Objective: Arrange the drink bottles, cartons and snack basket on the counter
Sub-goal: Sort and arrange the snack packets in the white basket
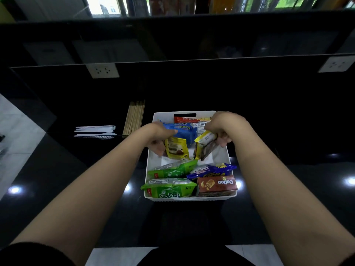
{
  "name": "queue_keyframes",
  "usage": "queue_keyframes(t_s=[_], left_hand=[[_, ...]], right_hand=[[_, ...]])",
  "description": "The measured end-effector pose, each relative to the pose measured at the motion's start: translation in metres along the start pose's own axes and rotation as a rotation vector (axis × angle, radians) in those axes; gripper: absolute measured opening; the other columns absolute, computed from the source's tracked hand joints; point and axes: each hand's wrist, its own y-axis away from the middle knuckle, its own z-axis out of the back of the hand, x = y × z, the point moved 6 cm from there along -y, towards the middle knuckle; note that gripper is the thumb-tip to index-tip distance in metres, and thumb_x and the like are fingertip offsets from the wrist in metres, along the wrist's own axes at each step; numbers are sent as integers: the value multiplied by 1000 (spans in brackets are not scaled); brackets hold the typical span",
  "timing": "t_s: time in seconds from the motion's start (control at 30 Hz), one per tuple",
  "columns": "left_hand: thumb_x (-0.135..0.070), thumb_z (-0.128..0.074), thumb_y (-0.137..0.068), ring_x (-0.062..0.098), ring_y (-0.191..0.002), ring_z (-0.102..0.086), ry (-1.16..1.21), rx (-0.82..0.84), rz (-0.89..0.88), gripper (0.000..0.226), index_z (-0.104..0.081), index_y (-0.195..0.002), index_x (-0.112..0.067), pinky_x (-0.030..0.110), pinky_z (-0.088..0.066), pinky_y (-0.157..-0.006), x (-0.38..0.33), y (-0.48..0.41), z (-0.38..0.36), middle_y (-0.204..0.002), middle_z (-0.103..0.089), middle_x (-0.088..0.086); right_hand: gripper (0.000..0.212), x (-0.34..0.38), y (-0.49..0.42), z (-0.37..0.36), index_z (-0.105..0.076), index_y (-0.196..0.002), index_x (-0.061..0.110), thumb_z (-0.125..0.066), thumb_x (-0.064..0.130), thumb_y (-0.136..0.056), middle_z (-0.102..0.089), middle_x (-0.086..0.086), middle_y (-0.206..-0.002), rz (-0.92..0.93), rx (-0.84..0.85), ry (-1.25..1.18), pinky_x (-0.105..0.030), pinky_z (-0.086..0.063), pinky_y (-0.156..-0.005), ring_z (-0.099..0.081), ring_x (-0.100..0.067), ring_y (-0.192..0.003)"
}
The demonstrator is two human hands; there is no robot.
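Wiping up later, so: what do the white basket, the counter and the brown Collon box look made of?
White basket: seemingly matte moulded plastic, with a cut-out handle slot. Counter: polished black stone or similar, mirroring lights. Brown Collon box: probably printed cardboard, with crisp folded edges.

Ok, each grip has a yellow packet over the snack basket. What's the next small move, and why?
Probably lower both into the snack basket's bare middle: left grip and right grip hold yellow packets above it, while green packs and a blue pack fill the ends.

White basket on glossy black desk; yellow packets in the hands, green packets nearer than them.
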Motion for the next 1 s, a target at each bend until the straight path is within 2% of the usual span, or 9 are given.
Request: queue_keyframes(t_s=[0.07,0.13,0.27,0.4,0.53,0.57,0.63,0.8,1.0], left_hand=[[-46,-53,-95,37,-81,-70,38,76,56,64,-39,-137,1,43,-59,-70,5,-5,-6,-115,-63,31],[-40,-55,-95,40,-93,-68,73,102,78,60,-41,-136,1,47,-57,-83,7,-10,-7,-118,-62,28],[-28,-64,-92,39,-97,-68,94,105,70,60,-41,-135,6,45,-57,-83,4,-22,-3,-117,-63,27],[-19,-64,-92,33,-74,-70,-7,11,18,42,-53,-118,12,44,-59,-77,2,-37,2,-92,-70,24],[-29,-65,-91,25,-68,-71,-389,-116,-90,27,-60,-93,-2,33,-58,-64,-4,-45,5,-83,-73,14],[-32,-65,-90,22,-64,-69,-500,-165,-118,27,-59,-95,-5,28,-54,-58,-6,-45,5,-83,-73,11],[-33,-67,-87,26,-82,-68,-684,-278,-180,43,-50,-117,-7,29,-48,-60,-10,-46,6,-99,-69,13],[-39,-68,-84,35,-112,-53,-918,-477,-327,62,-40,-134,-15,41,-48,-79,-15,-48,2,-125,-52,15],[-43,-64,-86,30,-118,-44,-1061,-641,-590,60,-40,-135,-18,40,-39,-93,-16,-42,-4,-127,-46,10]], right_hand=[[51,-1,-5,-4,-60,-77,1,-36,40,-100,-63,-12,-49,-4,13,-1,-27,-48,-58,-58,-21,-45],[62,-1,-11,-11,-60,-104,-6,-40,52,-98,-70,-14,-70,-1,61,-58,-31,-55,-64,-65,-23,-55],[87,3,-20,-16,-34,-142,-5,-48,64,-90,-71,-21,-91,63,134,-140,-44,-59,-76,-71,-32,-73],[85,6,-27,-21,-43,-137,-4,-56,62,-85,-71,-18,-102,85,258,-55,-38,-56,-72,-69,-28,-76],[42,9,-42,-25,-58,-104,8,-69,45,-86,-72,-7,-86,129,83,165,-33,-55,-74,-66,-21,-70],[36,11,-45,-25,-58,-98,12,-69,44,-86,-71,-4,-86,133,14,234,-31,-53,-74,-65,-20,-73],[37,18,-50,-25,-52,-94,16,-68,48,-85,-63,0,-89,136,-96,365,-29,-46,-71,-59,-20,-79],[47,22,-56,-31,-57,-115,19,-66,52,-85,-63,-1,-99,122,-154,472,-29,-42,-66,-63,-18,-90],[87,17,-61,-38,-32,-143,15,-72,55,-77,-54,-7,-129,122,-221,423,-33,-47,-75,-57,-24,-114]])
